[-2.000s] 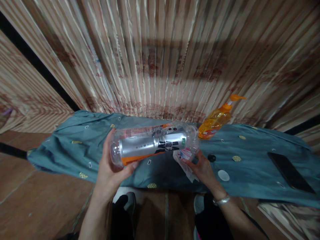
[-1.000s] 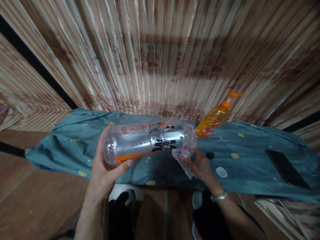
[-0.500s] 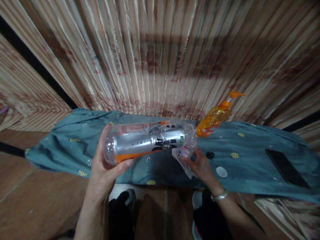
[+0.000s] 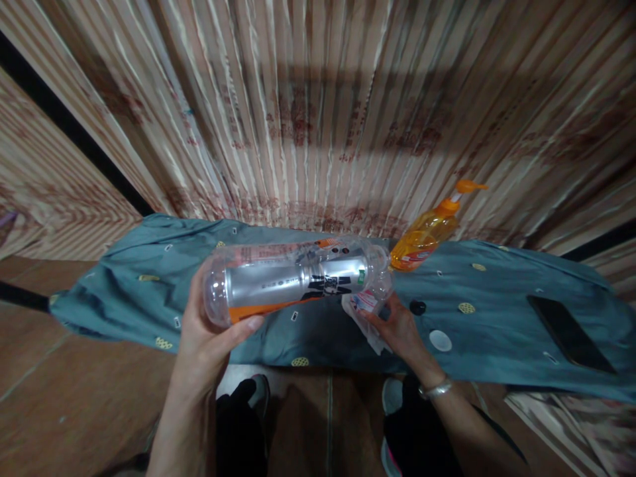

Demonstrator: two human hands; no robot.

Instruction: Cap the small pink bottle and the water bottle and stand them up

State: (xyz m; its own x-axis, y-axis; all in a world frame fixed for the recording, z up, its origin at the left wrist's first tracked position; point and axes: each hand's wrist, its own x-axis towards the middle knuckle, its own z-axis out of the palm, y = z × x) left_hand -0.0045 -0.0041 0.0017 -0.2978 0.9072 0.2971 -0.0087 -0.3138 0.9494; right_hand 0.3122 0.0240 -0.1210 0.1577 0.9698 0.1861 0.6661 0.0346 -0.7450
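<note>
Clear plastic bottle point(image 4: 293, 278) lies sideways in my left hand point(image 4: 209, 331), fingers wrapped around its base, right hand point(image 4: 392, 324) pinching a wipe point(image 4: 365, 318) at its still-uncapped mouth.

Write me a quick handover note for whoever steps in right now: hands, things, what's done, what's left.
Left hand: grips the base end of the clear plastic bottle, held sideways above the blue cloth.
Right hand: at the bottle's neck end, fingers on a crumpled white wipe.
Nearby on the cloth: orange pump bottle, black cap, white disc, dark phone.
Done: bottle appears uncapped.
Left: wiping looks under way at the neck; bottle not yet set down.
</note>
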